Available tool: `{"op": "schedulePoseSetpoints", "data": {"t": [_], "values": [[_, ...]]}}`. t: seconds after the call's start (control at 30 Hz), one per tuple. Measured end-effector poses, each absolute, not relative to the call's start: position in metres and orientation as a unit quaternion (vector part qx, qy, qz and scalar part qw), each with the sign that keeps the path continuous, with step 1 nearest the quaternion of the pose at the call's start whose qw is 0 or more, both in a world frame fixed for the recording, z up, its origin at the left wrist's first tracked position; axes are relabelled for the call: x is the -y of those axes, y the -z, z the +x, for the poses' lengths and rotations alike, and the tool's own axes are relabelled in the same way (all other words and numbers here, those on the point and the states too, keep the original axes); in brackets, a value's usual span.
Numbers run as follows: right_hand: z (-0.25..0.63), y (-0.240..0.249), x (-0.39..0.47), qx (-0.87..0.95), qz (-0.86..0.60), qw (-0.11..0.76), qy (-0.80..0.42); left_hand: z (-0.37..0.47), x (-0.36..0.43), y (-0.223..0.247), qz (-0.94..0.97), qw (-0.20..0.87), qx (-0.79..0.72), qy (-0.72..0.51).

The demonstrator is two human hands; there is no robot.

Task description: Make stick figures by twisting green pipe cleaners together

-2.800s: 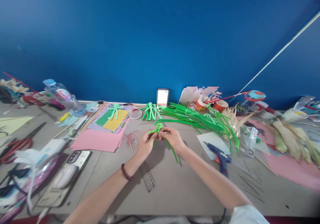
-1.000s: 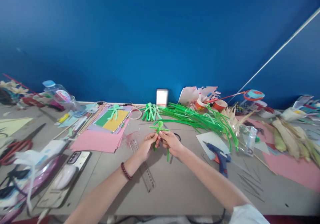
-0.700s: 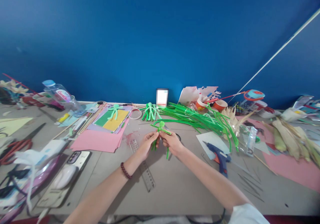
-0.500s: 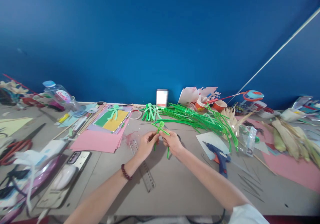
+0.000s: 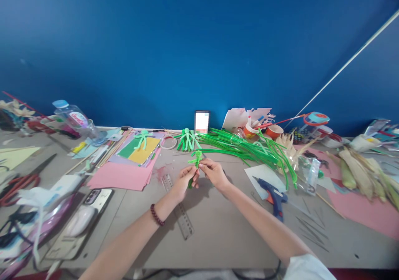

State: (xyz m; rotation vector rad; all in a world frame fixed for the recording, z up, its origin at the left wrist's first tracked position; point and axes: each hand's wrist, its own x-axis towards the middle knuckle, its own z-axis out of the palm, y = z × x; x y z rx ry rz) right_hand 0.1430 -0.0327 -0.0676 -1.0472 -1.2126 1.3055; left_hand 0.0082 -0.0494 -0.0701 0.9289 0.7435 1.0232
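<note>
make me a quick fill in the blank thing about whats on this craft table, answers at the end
The left hand and right hand hold a fuzzy figure coloured ____.
The beaded bracelet circles the ____ wrist.
The glue gun lies to the ____ of both hands.
The clear bottle has a cap coloured ____.

Missing words: green; left; right; blue

Both forearms reach in from the desk's near edge, the left hand point(image 5: 186, 181) and right hand point(image 5: 215, 172) meeting near its middle, fingers pinched and curled.
</note>
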Motion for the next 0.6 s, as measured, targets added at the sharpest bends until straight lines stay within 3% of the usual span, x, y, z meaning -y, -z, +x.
{"op": "schedulePoseSetpoints", "data": {"t": [0.2,0.37,0.47,0.6], "values": [[0.1401,0.0702,0.0357,0.541,-0.43,0.52,-0.502,0.005,0.0492,0.0676,0.343,0.793,-0.279,-0.419],[0.138,0.0689,0.0406,0.487,-0.411,0.457,-0.621,0.0035,0.0478,0.0678,0.31,0.818,-0.284,-0.393],[0.1374,0.0705,0.0389,0.417,-0.411,0.472,-0.659,0.0055,0.0461,0.0692,0.33,0.786,-0.315,-0.418],[0.1374,0.0742,0.0352,0.402,-0.439,0.496,-0.632,0.0082,0.0447,0.0711,0.436,0.651,-0.404,-0.472]]}}
